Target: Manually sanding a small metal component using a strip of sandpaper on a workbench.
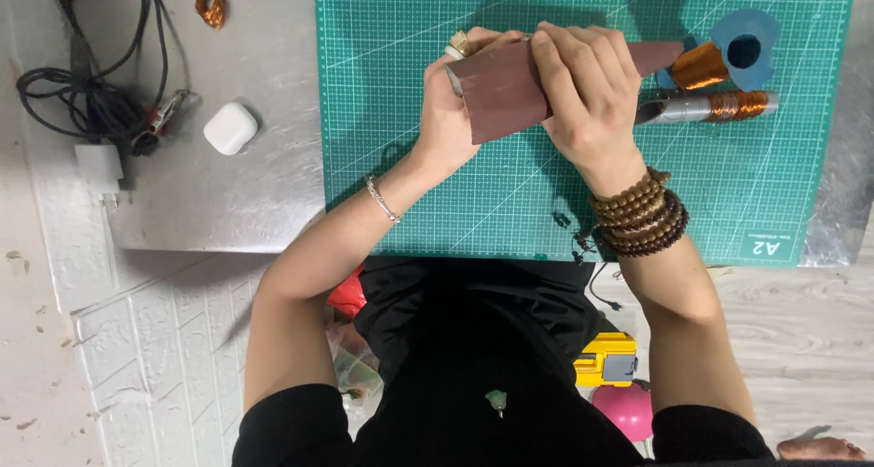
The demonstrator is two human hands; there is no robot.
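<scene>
Left hand (451, 112) grips the near end of a brown folded sheet (510, 89) | right hand (587, 89) wraps closed over its top | sheet held above the green cutting mat (410, 203) on the bench | copper wire spool (719, 57) at three o'clock, just beside | white earbud case (229, 127) at nine o'clock, well apart.

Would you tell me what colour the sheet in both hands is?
Reddish brown; the sheet shows best in the head view.

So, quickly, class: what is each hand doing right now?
Left hand: closed around the brown sheet.
Right hand: fingers pressing the same sheet.
</scene>
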